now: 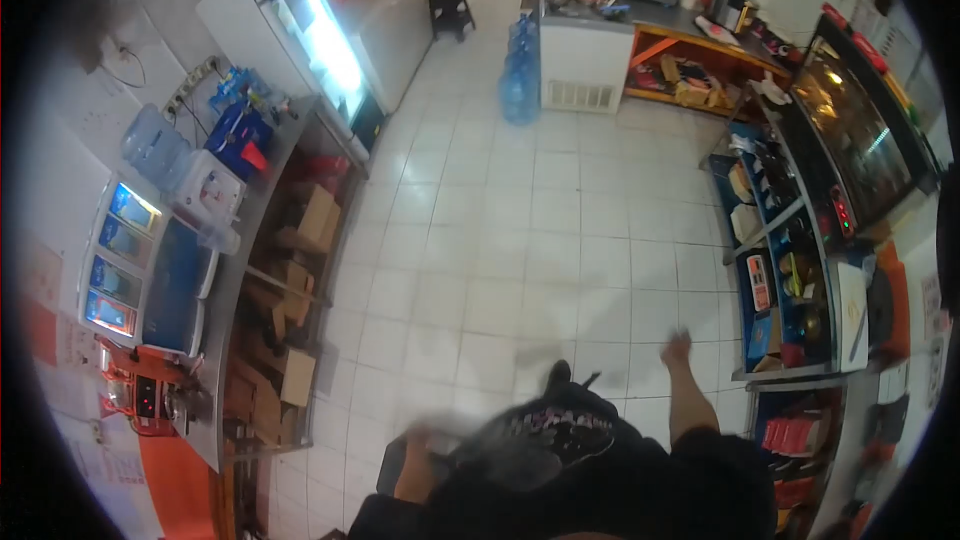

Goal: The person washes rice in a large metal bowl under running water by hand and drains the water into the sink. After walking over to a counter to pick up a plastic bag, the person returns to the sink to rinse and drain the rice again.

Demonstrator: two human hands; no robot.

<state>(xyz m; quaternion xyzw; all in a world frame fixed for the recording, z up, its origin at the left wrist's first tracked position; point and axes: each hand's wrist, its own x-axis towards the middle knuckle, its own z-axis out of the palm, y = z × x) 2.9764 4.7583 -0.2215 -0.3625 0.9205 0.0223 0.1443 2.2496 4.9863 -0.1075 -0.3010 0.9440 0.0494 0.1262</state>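
My left hand [424, 442] is low in the head view, beside my dark shirt [560, 440]. Motion smears its fingers, and a dark grey shape [395, 460] lies against it; whether I hold that shape, I cannot tell. My right hand [677, 348] hangs out to the right over the white tiled floor [500, 270], apart from any object. It is blurred too, so its fingers cannot be made out. The nearest thing on that side is the metal shelf rack [740, 374]. The tip of a dark shoe [560, 370] shows below my shirt.
A steel counter [232, 340] with cardboard boxes [298, 377] beneath runs along the left, before a lit drinks fridge [325, 50]. Blue water jugs [519, 90] stand ahead by a white counter [580, 65]. A glass display warmer [855, 120] stands at right; a black stool [452, 12] is farther back.
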